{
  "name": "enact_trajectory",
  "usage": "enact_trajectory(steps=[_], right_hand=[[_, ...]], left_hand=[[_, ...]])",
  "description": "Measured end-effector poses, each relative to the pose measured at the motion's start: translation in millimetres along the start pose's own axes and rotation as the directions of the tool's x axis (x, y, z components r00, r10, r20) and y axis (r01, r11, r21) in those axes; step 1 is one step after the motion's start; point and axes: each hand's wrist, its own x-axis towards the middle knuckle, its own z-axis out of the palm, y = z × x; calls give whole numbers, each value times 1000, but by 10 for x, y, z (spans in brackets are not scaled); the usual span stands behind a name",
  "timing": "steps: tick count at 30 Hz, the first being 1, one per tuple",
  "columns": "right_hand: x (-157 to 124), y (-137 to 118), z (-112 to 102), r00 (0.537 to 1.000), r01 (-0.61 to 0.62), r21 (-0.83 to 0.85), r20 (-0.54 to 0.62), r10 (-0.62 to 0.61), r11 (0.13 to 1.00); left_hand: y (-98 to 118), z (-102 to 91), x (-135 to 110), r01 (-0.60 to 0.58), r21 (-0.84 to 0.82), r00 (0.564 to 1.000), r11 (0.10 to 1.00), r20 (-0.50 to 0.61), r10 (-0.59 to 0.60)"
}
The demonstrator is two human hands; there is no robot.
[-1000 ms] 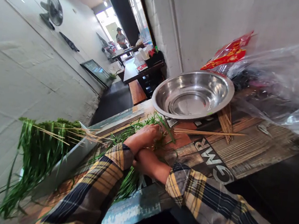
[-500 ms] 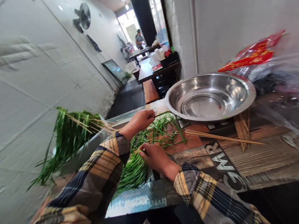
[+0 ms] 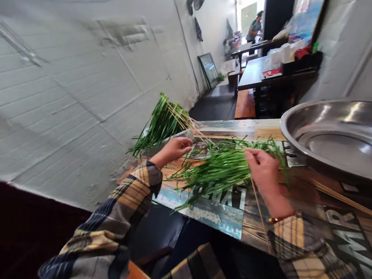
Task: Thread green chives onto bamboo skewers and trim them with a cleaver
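Note:
Over the table, my left hand (image 3: pixel 175 151) has its fingertips drawn together at the left end of a loose pile of green chives (image 3: pixel 218 168). Whatever it pinches is too small to make out. My right hand (image 3: pixel 265 172) is closed at the pile's right side, thumb and fingers pressed together by the stalks. A thin bamboo skewer (image 3: pixel 259 207) slants down from under this hand, and its upper end is hidden by the fingers. Beyond my left hand, threaded chives (image 3: pixel 163 121) hang on several skewers (image 3: pixel 180 117) across a pale tray (image 3: pixel 168 142).
A wide steel basin (image 3: pixel 335 164) stands at the right, with more skewers (image 3: pixel 351 200) lying below it on the patterned table (image 3: pixel 210 217). The white wall (image 3: pixel 87 82) runs along the left. Farther back are tables (image 3: pixel 251 73), a bench (image 3: pixel 245 104) and a person (image 3: pixel 255 28).
The view has swung left, so the basin sits farther right. My right hand has moved to the right side of the chives, and a skewer now shows beneath it. My left hand is nearer the tray.

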Motion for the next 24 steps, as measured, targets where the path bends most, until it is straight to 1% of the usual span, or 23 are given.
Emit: enact_trajectory(steps=[2, 4, 6, 7, 9, 11, 13, 15, 17, 19, 22, 24], right_hand=[[82, -3, -91, 987, -70, 156, -133, 91, 985], [159, -10, -176, 953, -102, 288, -245, 176, 952], [226, -21, -251, 912, -89, 405, -334, 238, 910], [254, -28, -284, 891, -64, 464, -373, 260, 883], [300, -42, -339, 861, 0, 575, -416, 293, 818], [328, -59, -382, 841, 63, 643, -446, 306, 764], [338, -80, -418, 824, 91, 662, -469, 317, 744], [330, -102, -449, 813, 80, 666, -474, 338, 742], [315, -114, -476, 809, 21, 664, -451, 377, 748], [303, -106, -493, 806, -34, 651, -430, 406, 758], [304, -71, -491, 813, -46, 647, -418, 405, 761], [310, -60, -476, 818, -21, 662, -420, 394, 749]], left_hand=[[-213, -23, -268, 84, -74, 996, 994, -16, -86], [-369, -3, -484, 151, -132, 988, 980, -18, -155], [-452, 61, -646, 188, -163, 981, 969, -23, -194], [-459, 107, -711, 197, -160, 979, 967, -28, -204], [-395, 222, -818, 179, -113, 983, 977, -23, -182], [-238, 350, -912, 108, -37, 994, 993, 18, -107], [-30, 477, -997, 1, -7, 994, 1000, 108, 0], [173, 597, -1060, -93, -22, 974, 995, 203, 96], [323, 713, -1078, -179, -47, 950, 983, 253, 185], [401, 829, -1035, -227, -75, 936, 971, 259, 239], [394, 1003, -841, -232, -92, 948, 968, 202, 246], [338, 1104, -640, -199, -119, 967, 973, 140, 215]])
